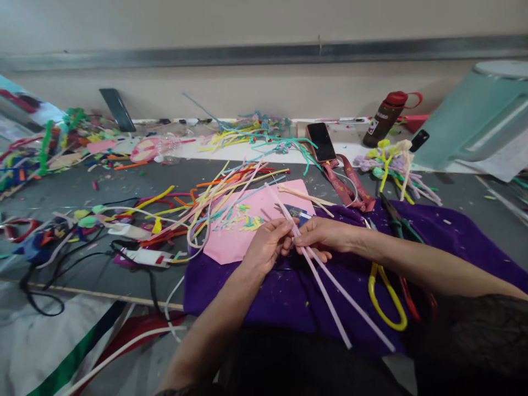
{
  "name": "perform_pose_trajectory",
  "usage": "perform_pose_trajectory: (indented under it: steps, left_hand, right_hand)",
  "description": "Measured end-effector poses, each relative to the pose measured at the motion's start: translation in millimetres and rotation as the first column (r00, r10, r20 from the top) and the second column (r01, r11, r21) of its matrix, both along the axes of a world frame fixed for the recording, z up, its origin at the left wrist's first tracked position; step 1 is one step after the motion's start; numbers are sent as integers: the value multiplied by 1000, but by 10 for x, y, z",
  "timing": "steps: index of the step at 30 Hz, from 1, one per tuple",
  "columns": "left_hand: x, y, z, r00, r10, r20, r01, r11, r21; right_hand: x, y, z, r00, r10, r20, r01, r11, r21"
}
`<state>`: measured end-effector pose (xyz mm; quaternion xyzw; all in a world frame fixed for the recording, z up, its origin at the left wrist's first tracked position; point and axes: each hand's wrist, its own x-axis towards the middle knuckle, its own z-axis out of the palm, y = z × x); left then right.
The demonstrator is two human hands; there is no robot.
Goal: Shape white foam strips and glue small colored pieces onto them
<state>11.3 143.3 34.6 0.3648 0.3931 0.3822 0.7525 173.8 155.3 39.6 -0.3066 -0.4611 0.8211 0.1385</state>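
Observation:
Two pale lilac pipe cleaners cross between my hands, their long ends slanting down to the right and short ends pointing up left. My left hand pinches them near the crossing. From the other side, my right hand grips them with thumb and fingers, close to the left fingertips. Beneath lies a purple cloth, and behind the hands a pink sheet bears small yellow and teal cut pieces. Near my right forearm rest yellow-handled scissors and green-and-red-handled pliers.
Loose coloured pipe cleaners spread left of the pink sheet, near glue guns with black cords. At the back are a phone with a pink lanyard, a brown bottle and a teal container.

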Motion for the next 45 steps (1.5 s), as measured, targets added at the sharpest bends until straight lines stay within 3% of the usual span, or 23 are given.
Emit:
perform_pose_trajectory:
  steps: [3,10,16,22,24,25,26,27,28,29,31,33,34,36,38,40,45]
  left_hand:
    - [-10,6,-45,998,57,-20,-58,997,-45]
    - [-119,29,-41,951,309,6,-309,951,-27]
    - [-109,-3,-38,939,343,7,-342,938,-51]
    - [-90,-47,-40,947,322,5,-322,946,-26]
    - [-96,-59,-36,945,326,37,-327,945,3]
    - [-100,-67,-34,944,324,52,-326,945,16]
    - [-103,-75,-33,947,316,63,-318,948,25]
    - [-105,-85,-32,952,300,67,-302,953,31]
    - [-106,-95,-31,959,276,67,-279,960,36]
    - [-106,-105,-29,966,249,64,-252,967,40]
    - [-104,-122,-26,978,204,45,-206,978,47]
    - [-105,-132,-19,982,186,23,-187,981,44]
    - [-109,-133,-15,983,185,16,-185,982,40]
    - [-120,-130,-9,982,185,21,-186,982,36]
    - [-136,-126,-7,982,186,35,-187,982,33]
    - [-151,-124,-10,983,182,35,-183,983,25]
    - [-183,-135,-18,987,146,59,-148,989,30]
  right_hand:
    - [-43,17,1,999,38,39,-39,999,10]
    - [26,-41,23,998,-3,65,-2,997,75]
    - [112,-57,42,990,-21,138,7,995,103]
    - [33,-12,177,950,18,313,-119,944,306]
    - [17,108,306,916,10,401,-216,855,472]
    - [7,200,394,894,-44,447,-257,767,588]
    - [-10,312,494,865,-129,484,-309,624,718]
    - [-37,441,600,831,-256,495,-352,446,823]
    - [-79,581,704,791,-358,495,-409,292,865]
    - [-136,727,796,747,-453,487,-461,174,870]
    - [-301,1014,917,647,-609,459,-563,25,826]
    - [-521,1270,925,565,-701,435,-642,-43,765]
    - [-644,1381,889,532,-721,444,-680,-51,732]
    - [-890,1567,761,477,-724,498,-728,-9,686]
    - [-1113,1708,600,510,-667,544,-745,-27,666]
    - [-1298,1804,443,545,-591,595,-775,-83,627]
    - [-1587,1902,169,491,-526,695,-853,-131,504]
